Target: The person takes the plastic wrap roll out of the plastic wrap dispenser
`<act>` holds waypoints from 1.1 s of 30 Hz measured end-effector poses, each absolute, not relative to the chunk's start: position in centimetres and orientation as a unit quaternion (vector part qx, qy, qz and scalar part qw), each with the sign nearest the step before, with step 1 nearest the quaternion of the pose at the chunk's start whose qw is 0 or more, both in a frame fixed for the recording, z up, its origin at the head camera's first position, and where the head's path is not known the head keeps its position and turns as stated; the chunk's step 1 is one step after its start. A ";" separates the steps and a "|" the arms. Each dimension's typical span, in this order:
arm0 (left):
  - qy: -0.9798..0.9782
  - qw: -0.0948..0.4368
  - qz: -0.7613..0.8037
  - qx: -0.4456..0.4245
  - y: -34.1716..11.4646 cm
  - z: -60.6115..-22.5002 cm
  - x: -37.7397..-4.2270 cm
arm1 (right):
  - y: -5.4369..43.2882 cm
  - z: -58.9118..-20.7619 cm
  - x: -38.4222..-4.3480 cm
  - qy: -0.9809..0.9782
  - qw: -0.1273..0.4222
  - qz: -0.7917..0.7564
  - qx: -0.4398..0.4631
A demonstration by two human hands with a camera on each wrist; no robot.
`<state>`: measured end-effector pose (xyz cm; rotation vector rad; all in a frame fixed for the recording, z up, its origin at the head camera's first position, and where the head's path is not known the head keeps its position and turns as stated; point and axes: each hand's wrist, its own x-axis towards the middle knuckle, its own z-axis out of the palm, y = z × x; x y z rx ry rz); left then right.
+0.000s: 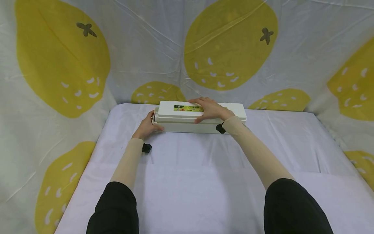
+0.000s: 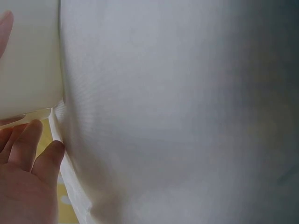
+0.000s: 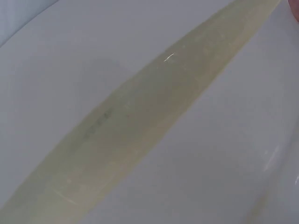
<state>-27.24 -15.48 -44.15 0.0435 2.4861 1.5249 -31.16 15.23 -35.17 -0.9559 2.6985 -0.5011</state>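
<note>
A long white plastic box (image 1: 190, 127), which looks like a cling film dispenser, lies crosswise at the back of the table. Its white lid (image 1: 166, 112) carries a yellow-green label (image 1: 187, 108) and sits slightly to the right, so the body's left end shows past it. My left hand (image 1: 147, 126) grips that left end, thumb at the front and fingers round the side. In the left wrist view, fingertips (image 2: 32, 133) are right at the box's edge. My right hand (image 1: 211, 109) spans the lid from above, thumb on its front edge and fingers over the top, hiding part of the label.
A white cloth (image 1: 187, 195) covers the table. Behind and at both sides hang white curtains with large yellow fruit prints (image 1: 230, 45). A pale translucent strip (image 3: 140, 116) on a white surface fills much of the right wrist view. Black wrist cameras (image 1: 147, 148) sit at both wrists.
</note>
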 end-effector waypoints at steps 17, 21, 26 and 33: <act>0.842 0.114 0.527 0.019 -15.7 -44.5 -27.4 | 16.1 -35.0 -30.7 0.924 0.121 -0.179 -0.316; 0.842 0.114 0.526 0.022 -15.6 -44.5 -27.4 | 16.6 -35.1 -30.7 0.925 0.118 -0.178 -0.313; 0.842 0.110 0.528 0.027 -15.7 -44.4 -27.3 | 17.2 -35.1 -30.8 0.926 0.120 -0.176 -0.310; 0.839 0.110 0.533 0.025 -15.7 -44.3 -27.2 | 17.7 -34.9 -30.8 0.928 0.118 -0.172 -0.308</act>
